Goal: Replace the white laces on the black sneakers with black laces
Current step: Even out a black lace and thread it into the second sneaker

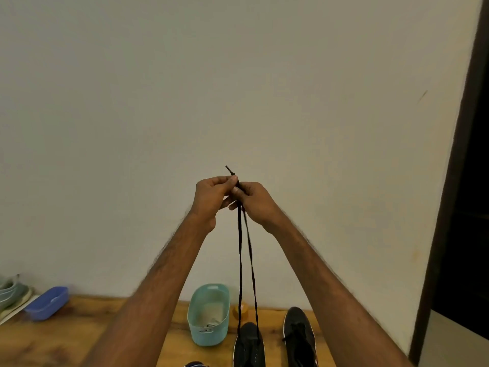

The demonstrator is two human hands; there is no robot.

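Both my hands are raised high in front of the wall. My left hand [211,197] and my right hand [255,201] pinch the two ends of a black lace [240,260] together, one tip poking up above the fingers. The lace's two strands hang straight down to the left black sneaker [248,348] on the wooden table, where they enter its front eyelets. The right black sneaker [299,337] stands beside it with black laces in it.
A teal basket [207,313] with something pale inside stands left of the sneakers. A small orange roll [240,311] sits behind them. A blue tub [47,301] and stacked bowls [10,292] are far left. The wooden table [66,337] meets the wall; a dark door frame [455,207] is right.
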